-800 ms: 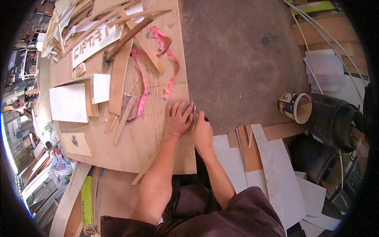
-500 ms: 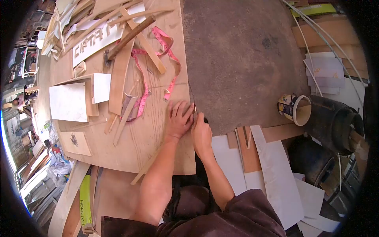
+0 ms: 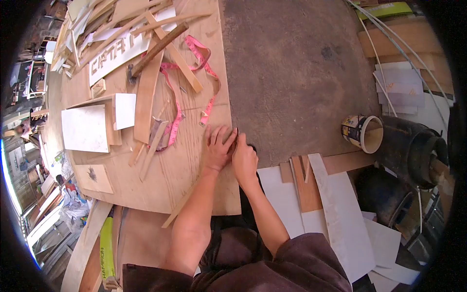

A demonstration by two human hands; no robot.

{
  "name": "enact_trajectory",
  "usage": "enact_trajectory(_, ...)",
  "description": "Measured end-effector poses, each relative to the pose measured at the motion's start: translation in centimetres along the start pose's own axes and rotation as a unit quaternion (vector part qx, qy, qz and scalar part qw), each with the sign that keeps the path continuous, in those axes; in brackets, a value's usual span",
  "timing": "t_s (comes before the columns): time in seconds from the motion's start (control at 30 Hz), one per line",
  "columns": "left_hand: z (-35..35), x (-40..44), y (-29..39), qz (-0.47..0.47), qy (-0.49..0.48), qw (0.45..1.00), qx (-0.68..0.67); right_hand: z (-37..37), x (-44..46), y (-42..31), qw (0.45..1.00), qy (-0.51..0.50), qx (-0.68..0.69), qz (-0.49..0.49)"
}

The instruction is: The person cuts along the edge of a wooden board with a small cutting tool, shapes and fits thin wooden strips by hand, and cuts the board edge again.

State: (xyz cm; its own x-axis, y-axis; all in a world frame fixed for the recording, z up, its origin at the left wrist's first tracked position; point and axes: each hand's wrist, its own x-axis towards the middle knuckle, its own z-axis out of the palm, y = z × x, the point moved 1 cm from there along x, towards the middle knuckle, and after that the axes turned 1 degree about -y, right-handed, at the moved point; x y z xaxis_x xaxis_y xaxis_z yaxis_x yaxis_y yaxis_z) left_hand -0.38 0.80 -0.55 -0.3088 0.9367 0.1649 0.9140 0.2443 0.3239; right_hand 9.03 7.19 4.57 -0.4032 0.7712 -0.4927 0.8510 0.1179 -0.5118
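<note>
My left hand (image 3: pixel 218 152) lies flat on the plywood sheet (image 3: pixel 141 192), close to its right edge, with the fingers a little apart. Right beside it, my right hand (image 3: pixel 244 159) is closed round a dark-handled tool (image 3: pixel 252 146) at that edge. Its thin dark tip shows by my left fingertips; most of the tool is hidden, so its exact kind cannot be made out. A pink tape measure (image 3: pixel 208 109) curls over the sheet beyond my left hand. Farther up lies a hammer (image 3: pixel 160 47) with a wooden handle, among wood strips.
Wood offcuts (image 3: pixel 109 24) are heaped at the far left, near a white-faced box piece (image 3: pixel 85 129). A bucket (image 3: pixel 372 136) and a black drum (image 3: pixel 406 151) stand on the right. White panels (image 3: pixel 348 214) and strips lie below them.
My right hand has shifted slightly up and left with the tool, nearer to my left fingers. My left hand stays almost in place on the sheet.
</note>
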Motion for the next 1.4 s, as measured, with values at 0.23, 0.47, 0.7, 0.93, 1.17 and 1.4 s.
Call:
enact_trajectory(0.23,-0.4,0.0,0.4,-0.004,-0.026,0.999,-0.027,-0.1,-2.1,0.7,0.999,-0.042,0.020,0.023)
enact_trajectory(0.47,-0.9,0.4,0.4,-0.001,-0.026,0.999,-0.032,-0.8,-3.3,0.7,0.999,-0.043,0.019,0.018)
enact_trajectory(0.7,-0.4,0.0,0.4,-0.003,-0.020,0.999,-0.026,-1.7,-3.2,0.6,0.998,-0.047,0.027,0.025)
enact_trajectory(0.93,-0.3,0.2,0.4,0.006,-0.010,1.000,-0.004,-1.3,-1.2,0.0,0.999,-0.015,0.033,-0.002)
enact_trajectory(1.17,-0.6,0.0,0.4,-0.004,-0.005,1.000,-0.031,-1.7,-3.1,-0.1,0.997,-0.060,0.026,0.036)
enact_trajectory(1.4,-0.4,0.4,0.0,0.005,-0.006,1.000,-0.017,-2.1,-4.3,0.4,0.995,-0.073,0.037,0.048)
